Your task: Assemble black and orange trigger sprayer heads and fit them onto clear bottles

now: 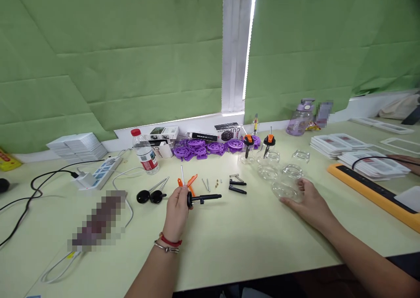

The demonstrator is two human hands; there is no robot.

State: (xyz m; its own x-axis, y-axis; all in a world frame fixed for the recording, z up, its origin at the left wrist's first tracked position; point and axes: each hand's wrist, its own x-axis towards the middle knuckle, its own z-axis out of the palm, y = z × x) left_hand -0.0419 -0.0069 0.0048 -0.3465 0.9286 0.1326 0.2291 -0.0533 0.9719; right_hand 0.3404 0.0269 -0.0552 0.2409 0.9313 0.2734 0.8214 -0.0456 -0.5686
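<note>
My left hand [177, 205] is closed around a black pump-like part [208, 197] with a round cap; its black stem points right, and a pale rod [182, 175] rises above my fingers. My right hand [310, 201] grips the side of a clear glass bottle [285, 192] on the table. Other clear glass bottles [272, 158] stand behind it. Beyond the left hand lie orange levers [191, 190], thin metal pins [206, 184], small brass pieces [216, 184], springs [234, 176] and black plastic parts [238, 189]. Two round black caps with metal rods [156, 196] lie left.
Purple wheel-like parts [216, 148] and small boxes line the back. Glass bottles with orange-and-black tops [269, 139] stand nearby. A red-capped bottle [144, 153], a power strip [101, 173] and cables are left. White card stacks [370, 164] and a yellow-black bar [374, 195] lie right, beside another person's hand [402, 160].
</note>
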